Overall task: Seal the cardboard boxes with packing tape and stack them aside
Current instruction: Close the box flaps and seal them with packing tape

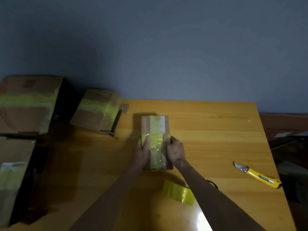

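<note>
Bare forearms reach in to a small cardboard box lying flat mid-worktop and banded with yellow-green packing tape. The left hand grips the box's left edge, thumb pressed on the tape. The right hand clasps its right edge the same way. Left of the box stand three taped cartons. Just nearer than the box lies a loose tape strip, and well to its right a yellow utility knife. The wooden worktop meets a grey-blue wall.
</note>
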